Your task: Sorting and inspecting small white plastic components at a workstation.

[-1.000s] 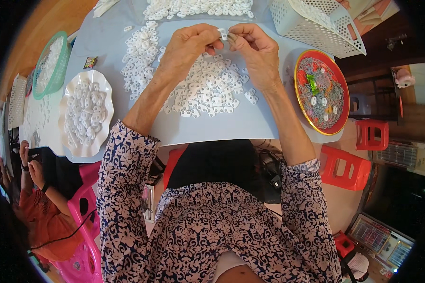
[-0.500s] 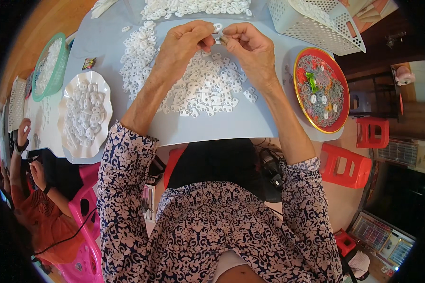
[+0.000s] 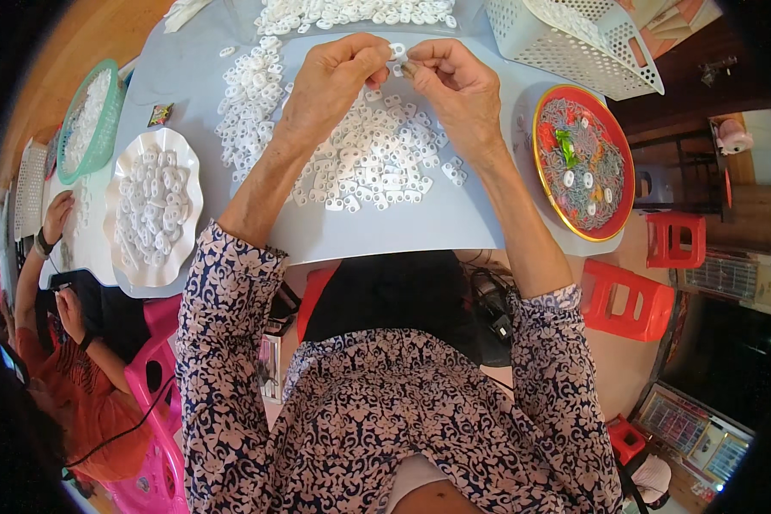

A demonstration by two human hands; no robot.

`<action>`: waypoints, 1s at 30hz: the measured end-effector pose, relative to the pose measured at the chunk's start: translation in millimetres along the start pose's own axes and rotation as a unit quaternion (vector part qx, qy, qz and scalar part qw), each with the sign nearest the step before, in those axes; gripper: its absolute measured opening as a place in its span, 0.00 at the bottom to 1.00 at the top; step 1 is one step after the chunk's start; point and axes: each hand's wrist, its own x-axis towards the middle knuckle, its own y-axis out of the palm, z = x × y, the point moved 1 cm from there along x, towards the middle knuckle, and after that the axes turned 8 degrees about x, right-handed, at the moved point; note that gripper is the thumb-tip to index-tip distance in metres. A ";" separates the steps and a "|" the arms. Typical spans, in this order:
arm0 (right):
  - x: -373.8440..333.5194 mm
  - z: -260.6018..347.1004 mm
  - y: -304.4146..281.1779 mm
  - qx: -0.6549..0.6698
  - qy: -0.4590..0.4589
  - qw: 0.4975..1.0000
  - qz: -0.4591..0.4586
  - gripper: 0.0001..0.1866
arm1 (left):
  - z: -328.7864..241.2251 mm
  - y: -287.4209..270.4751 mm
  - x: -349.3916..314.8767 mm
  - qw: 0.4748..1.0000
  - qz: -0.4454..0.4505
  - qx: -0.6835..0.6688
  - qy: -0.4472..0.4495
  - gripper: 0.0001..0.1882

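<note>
My left hand (image 3: 338, 81) is closed in a pinch on a small white plastic piece with holes (image 3: 397, 51), above the far part of the pale blue table (image 3: 385, 237). Facing it, my right hand (image 3: 458, 90) has thumb and forefinger pressed together beside the piece. Whatever those right fingers grip is too small to make out. Beneath both hands spreads a loose pile of similar white pieces (image 3: 364, 158). On the right lies a round red tray (image 3: 609, 230) with a gold rim, holding thin grey parts, several white pieces and a green wrapper (image 3: 565, 147).
A wavy-edged white dish (image 3: 194, 214) full of white pieces stands at left, near a small wrapped packet (image 3: 160, 114). Far right is a white perforated basket (image 3: 565, 56). A co-worker's hands (image 3: 57, 218) show at far left, below a green basket (image 3: 104, 141). Red stools (image 3: 625, 300) stand at right.
My hands have barely shifted, and the white piece between them has turned slightly. The co-worker's upper hand at far left has moved up and to the right.
</note>
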 end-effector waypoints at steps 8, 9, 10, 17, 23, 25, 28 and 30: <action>-0.7 1.1 1.5 0.011 0.004 1.000 -0.016 0.07 | 0.8 3.8 -1.5 0.999 0.019 0.011 0.026 0.13; -0.9 0.5 1.8 0.014 0.002 1.000 -0.017 0.07 | 0.3 3.8 -1.5 0.999 0.019 0.011 0.026 0.13; -1.1 0.0 1.9 0.018 -0.001 1.000 -0.018 0.07 | -0.8 3.6 -1.7 0.999 0.020 0.015 0.024 0.13; -1.0 -1.8 1.6 0.020 -0.005 0.999 -0.026 0.07 | -3.8 2.4 -1.7 0.995 0.061 0.068 0.035 0.16; -1.6 -1.7 1.8 0.017 -0.003 1.000 -0.023 0.07 | -5.6 -1.8 0.8 0.983 0.077 0.152 0.068 0.16; -2.4 -3.5 1.5 0.006 -0.017 1.000 -0.015 0.06 | -3.0 -1.9 1.7 0.982 0.080 0.151 0.076 0.16; -2.2 -6.5 0.4 0.020 -0.010 1.000 -0.015 0.07 | -3.1 -0.2 2.5 0.984 0.081 0.146 0.069 0.16; -2.1 -3.1 3.0 0.027 0.003 1.000 -0.013 0.08 | -2.0 -1.0 2.5 0.985 0.076 0.142 0.053 0.16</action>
